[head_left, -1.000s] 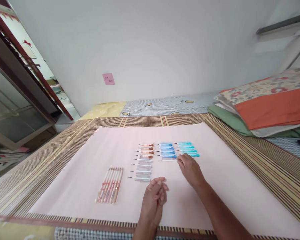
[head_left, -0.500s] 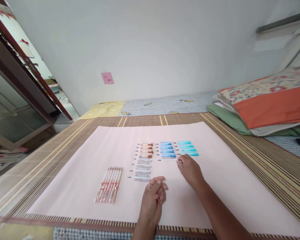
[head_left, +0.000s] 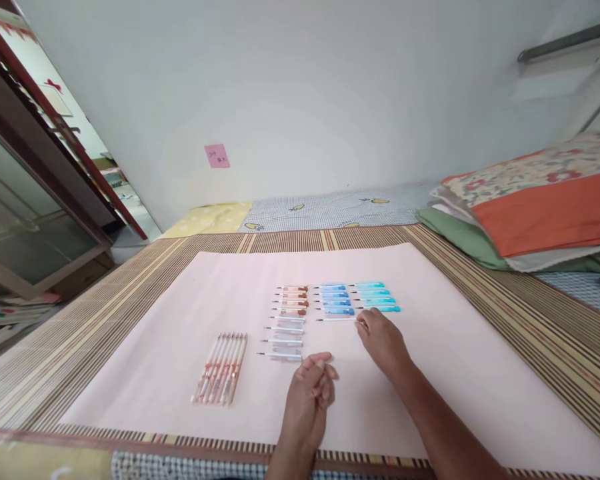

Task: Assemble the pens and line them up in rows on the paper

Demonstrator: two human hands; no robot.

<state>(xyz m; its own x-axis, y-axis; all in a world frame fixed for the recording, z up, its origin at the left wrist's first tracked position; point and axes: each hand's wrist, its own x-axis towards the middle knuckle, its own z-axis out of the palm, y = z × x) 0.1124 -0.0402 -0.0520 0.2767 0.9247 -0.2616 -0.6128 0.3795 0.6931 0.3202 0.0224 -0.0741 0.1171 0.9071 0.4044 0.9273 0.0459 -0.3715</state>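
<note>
My right hand (head_left: pixel 380 337) pinches the right end of a thin white pen refill (head_left: pixel 334 320) with a dark tip pointing left. That refill lies just below a column of blue pens (head_left: pixel 337 311). Left of it, brown pens (head_left: pixel 295 312) and clear grey pens (head_left: pixel 287 351) form another column, with thin white refills alongside them. Turquoise pens (head_left: pixel 375 293) make up the column at the right. My left hand (head_left: pixel 311 393) rests on the pink sheet below the grey pens, holding nothing I can see, its index finger stretched out and the other fingers loosely bent.
Several white pens with red patterns (head_left: pixel 220 370) lie side by side at the left of the pink sheet (head_left: pixel 150 347). Beneath is a striped mat (head_left: pixel 130 287). Folded bedding (head_left: pixel 545 213) is piled at the right. A white wall (head_left: pixel 330 100) bears a pink note (head_left: pixel 217 156).
The whole view has shifted very slightly. Both hands keep their places relative to the pens, and the right hand still pinches the refill.
</note>
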